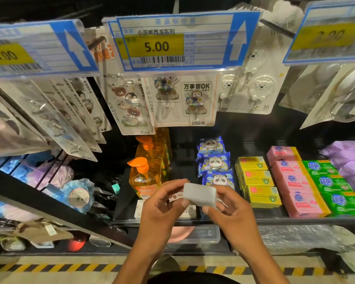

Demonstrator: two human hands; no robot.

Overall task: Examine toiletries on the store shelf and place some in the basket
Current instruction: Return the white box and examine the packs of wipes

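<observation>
1. The left hand (162, 206) curls its thumb and fingers round the left end of a small white pack (200, 194), gripping it
2. The right hand (232, 214) pinches the pack's right end, thumb below and fingers behind; the pack is held level in the air just in front of the shelf edge (295, 220), between both hands
3. No print can be read on the pack's pale face
4. Below the wrists, a clear lidded box (201, 235) on the lower shelf is partly covered by the arms; something pink shows inside it, too dim to name
5. Low white cartons (138, 210) at the shelf front are mostly hidden behind the hands
6. On the shelf, from left to right, stand orange pump bottles (145, 177), a row of blue panda packets (213, 162), stacked yellow boxes (256, 181), pink boxes (295, 181) and green boxes (332, 185), with purple packs (350, 160) cut off at the right edge
7. Farther up hang carded hook packs (184, 99) under a price tag (156, 46) reading 5.00; the tags to either side are blurred
</observation>
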